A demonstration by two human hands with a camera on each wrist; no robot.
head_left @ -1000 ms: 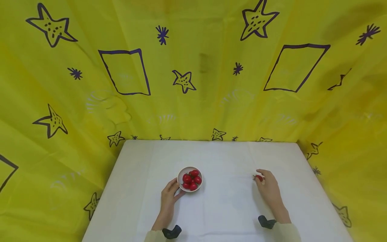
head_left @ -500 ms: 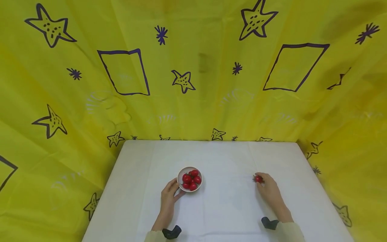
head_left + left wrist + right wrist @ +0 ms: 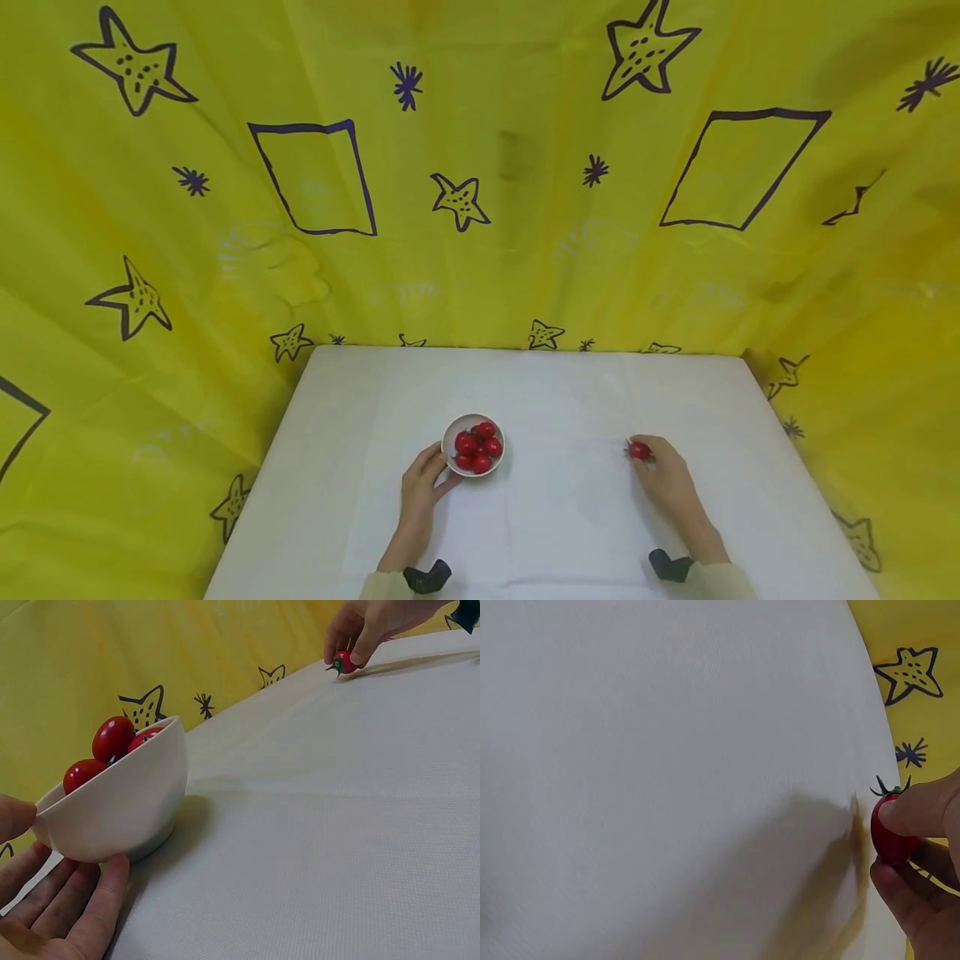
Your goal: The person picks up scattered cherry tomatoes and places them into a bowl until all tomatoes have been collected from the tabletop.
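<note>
A small white bowl (image 3: pixel 448 457) stands on the table with several red cherry tomatoes (image 3: pixel 480 445) in it. My left hand (image 3: pixel 417 492) grips its left side; in the left wrist view the thumb is at the rim and the fingers (image 3: pixel 94 907) reach beneath the bowl's lower wall. Well to the right, my right hand (image 3: pixel 670 482) pinches one cherry tomato (image 3: pixel 640 451) between thumb and fingertips. The right wrist view shows that tomato's (image 3: pixel 891 831) green stem leaves pointing away from the palm. Whether it touches the cloth cannot be told.
White cloth covers the table (image 3: pixel 562 533). A yellow curtain (image 3: pixel 480 275) with drawn starfish and frames rises behind the table and along both sides. A dark band (image 3: pixel 427 577) sits on the left wrist, another dark band (image 3: pixel 670 566) on the right.
My right hand has come slightly down toward the table's near side, still pinching the tomato. The left hand and the bowl have stayed put.
</note>
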